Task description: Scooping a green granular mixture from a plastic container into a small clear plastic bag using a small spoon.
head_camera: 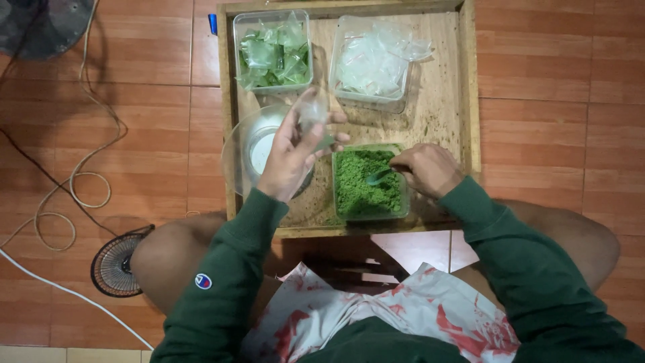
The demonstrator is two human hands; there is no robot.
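Knees and red-white patterned shorts (403, 316) sit nearest, person cross-legged on a tiled floor (154, 101) behind a wooden tray (470, 101). Left hand (292, 158) holds a small clear bag (313, 107) upright, mouth up, probably so it can take a fill; it hovers over a round glass bowl (235, 154) at the tray's left edge. Right hand (430, 169) is closed on a green spoon (377, 177), its tip in the green powder tub (366, 183) at the tray's near edge, just right of the bag hand. Far edge: tub of filled green bags (272, 54) left, tub of empty clear bags (373, 60) right. Small fan (117, 265) and cables (74, 181) lie on the floor, left.
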